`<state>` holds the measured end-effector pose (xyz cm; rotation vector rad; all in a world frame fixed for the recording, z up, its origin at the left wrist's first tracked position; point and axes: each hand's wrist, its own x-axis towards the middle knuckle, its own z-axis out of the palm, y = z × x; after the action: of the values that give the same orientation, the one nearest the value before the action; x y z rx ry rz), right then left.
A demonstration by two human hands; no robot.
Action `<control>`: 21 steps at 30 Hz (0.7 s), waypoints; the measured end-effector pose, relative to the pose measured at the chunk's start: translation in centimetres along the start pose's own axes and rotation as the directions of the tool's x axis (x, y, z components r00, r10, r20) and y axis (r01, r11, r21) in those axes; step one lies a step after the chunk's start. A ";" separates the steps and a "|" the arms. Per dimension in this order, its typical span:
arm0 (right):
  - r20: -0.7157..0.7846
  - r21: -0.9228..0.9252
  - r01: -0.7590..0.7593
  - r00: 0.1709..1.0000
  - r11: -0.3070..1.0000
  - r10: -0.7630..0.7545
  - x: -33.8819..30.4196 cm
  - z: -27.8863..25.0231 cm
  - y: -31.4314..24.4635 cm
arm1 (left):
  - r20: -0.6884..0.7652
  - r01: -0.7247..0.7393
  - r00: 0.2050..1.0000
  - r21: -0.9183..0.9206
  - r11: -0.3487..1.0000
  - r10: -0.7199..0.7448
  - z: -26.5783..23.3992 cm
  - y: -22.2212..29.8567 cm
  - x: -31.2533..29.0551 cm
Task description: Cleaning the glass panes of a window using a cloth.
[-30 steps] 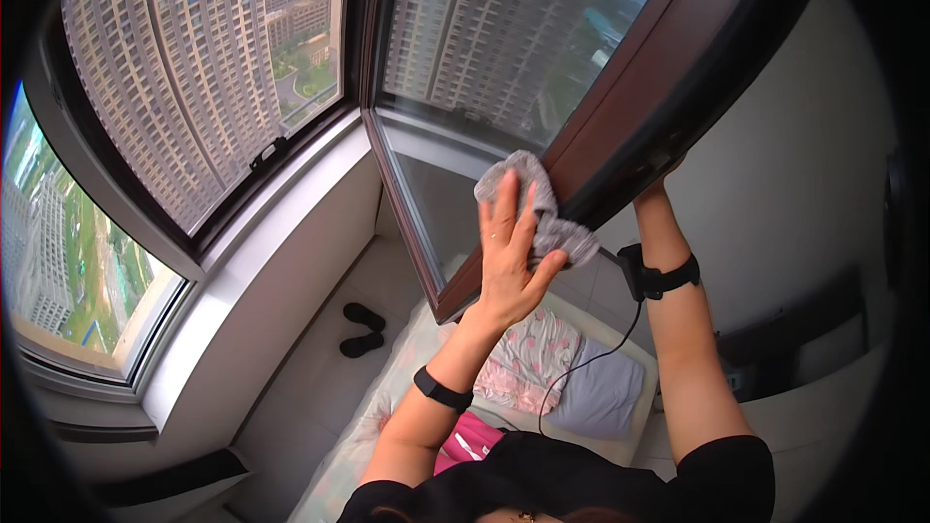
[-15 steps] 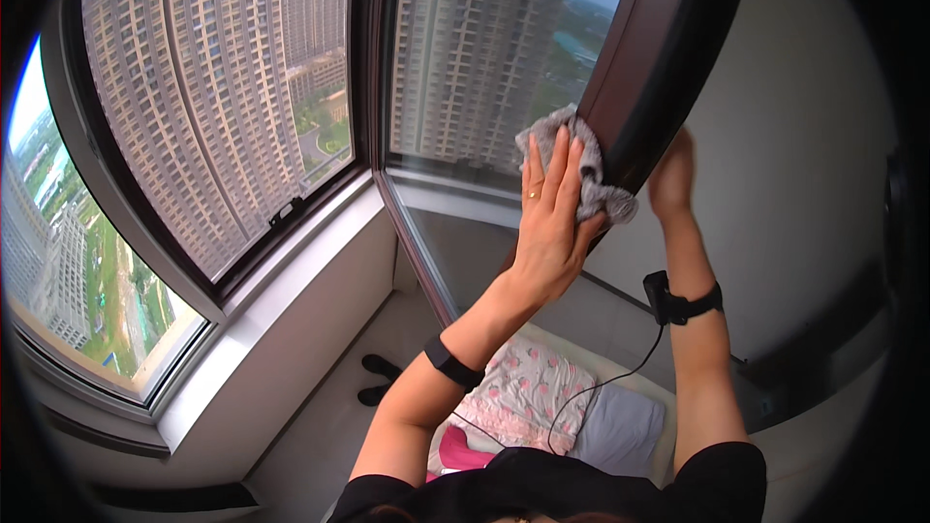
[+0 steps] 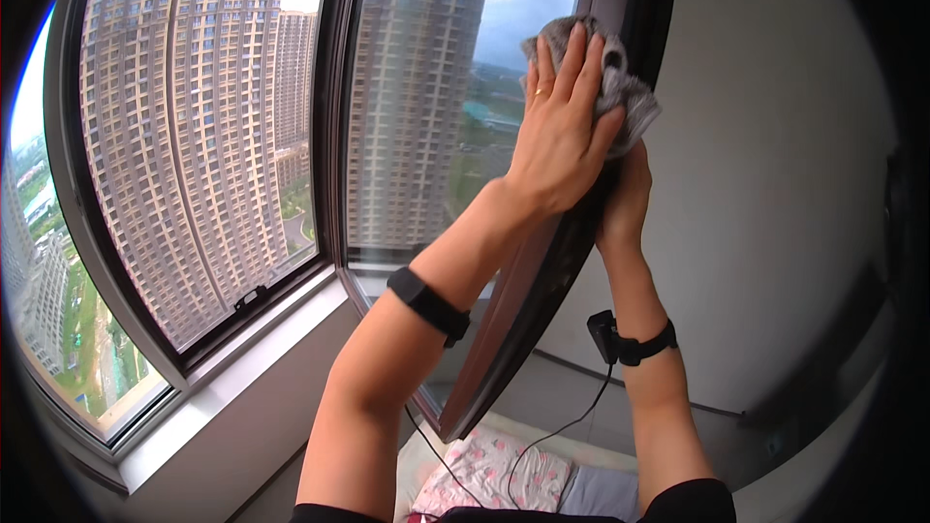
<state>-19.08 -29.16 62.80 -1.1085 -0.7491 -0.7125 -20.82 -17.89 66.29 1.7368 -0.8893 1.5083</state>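
My left hand (image 3: pixel 562 136) presses a crumpled grey cloth (image 3: pixel 630 102) onto the dark brown frame of an open window sash (image 3: pixel 504 300). Its fingers lie nearly straight over the cloth, with the thumb toward the cloth's bunched right end. On the far side of the sash, my right hand (image 3: pixel 625 199) is up against the frame's outer edge, just below the cloth. The frame and cloth hide most of its fingers. Each forearm wears a black strap (image 3: pixel 426 305), and a thin cable (image 3: pixel 581 416) runs down from the right one.
Left of the sash is a fixed window with a pale sill (image 3: pixel 242 339) and a black latch (image 3: pixel 250 298). Tall buildings stand outside. Below the sash is a bed with a pink-patterned quilt (image 3: pixel 494 470) and a grey pillow (image 3: pixel 601 494). A plain wall (image 3: pixel 765 184) rises at right.
My left hand has slid the cloth upward along the sash frame. The right hand has come closer to the frame's edge, near the cloth. The whole view has tilted up.
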 end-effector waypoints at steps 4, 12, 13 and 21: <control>-0.029 -0.077 0.003 1.000 0.997 -0.005 0.8 -2.1 1.4 | -0.045 -0.071 0.997 -0.042 0.997 0.069 1.5 -0.8 3.0; -0.097 -0.077 0.048 0.994 0.996 -0.055 1.8 -4.9 3.7 | 0.105 -0.116 0.986 -0.124 0.986 0.129 3.6 -2.8 -3.2; -0.097 -0.070 0.024 0.995 0.997 -0.031 1.8 -5.4 3.8 | 0.130 -0.137 0.980 -0.114 0.984 0.151 3.9 -3.0 -3.3; -0.155 -0.300 -0.004 0.987 0.954 -0.044 0.9 -3.9 3.3 | -0.020 -0.280 0.960 -0.043 0.959 0.279 4.0 -4.1 8.2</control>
<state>-15.22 -32.07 60.81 -1.3012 -0.5260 -0.9427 -14.37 -19.54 73.75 1.6163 -1.1931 1.6619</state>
